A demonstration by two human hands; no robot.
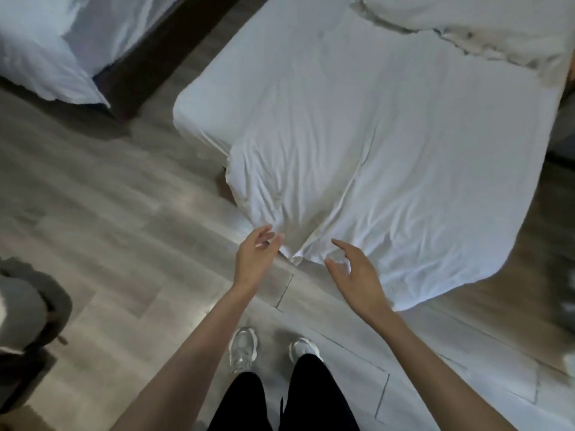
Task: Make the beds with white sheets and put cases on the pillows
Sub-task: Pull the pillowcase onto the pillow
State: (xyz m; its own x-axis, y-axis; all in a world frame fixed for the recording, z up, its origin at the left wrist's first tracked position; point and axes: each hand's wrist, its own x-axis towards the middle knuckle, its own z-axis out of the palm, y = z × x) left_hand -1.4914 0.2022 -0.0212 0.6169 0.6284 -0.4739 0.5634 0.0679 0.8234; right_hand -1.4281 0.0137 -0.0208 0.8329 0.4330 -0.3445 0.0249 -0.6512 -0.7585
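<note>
A white sheet point(389, 144) lies spread over the bed point(199, 110) and hangs off its near end, wrinkled toward a drooping corner point(295, 253) just above the floor. My left hand point(256, 253) hovers left of that corner with fingers relaxed, holding nothing. My right hand point(351, 275) hovers right of the corner over the hanging cloth, fingers spread and empty. A crumpled white duvet or pillow point(466, 26) with dark stains lies at the far end of the bed.
A second bed with white bedding point(46, 51) stands at the upper left, across a strip of wood-look floor point(109, 197). A dark grey object point(28, 306) sits at the left edge. My feet in white shoes point(242, 349) stand just before the bed's end.
</note>
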